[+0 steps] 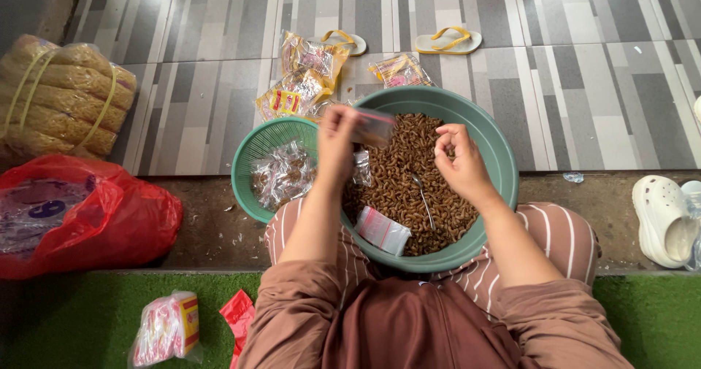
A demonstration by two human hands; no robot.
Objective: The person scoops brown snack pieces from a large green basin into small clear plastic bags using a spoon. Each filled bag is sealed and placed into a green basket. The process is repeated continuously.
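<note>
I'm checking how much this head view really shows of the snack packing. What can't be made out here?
- Small clear plastic packet in the left hand: motion blur hides its contents.
- Right hand: curled fingers hide whatever they pinch.
- Metal spoon in the large green plastic basin: bowl sunk in brown curly snacks.
- White foam clog: its pair is cut by the right edge.

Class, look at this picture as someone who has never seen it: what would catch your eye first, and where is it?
First, the big green basin of brown curled snacks on the person's lap, centre frame. Above it the left hand holds a small clear packet, with the right hand beside it. The red plastic bag at far left also stands out.
</note>
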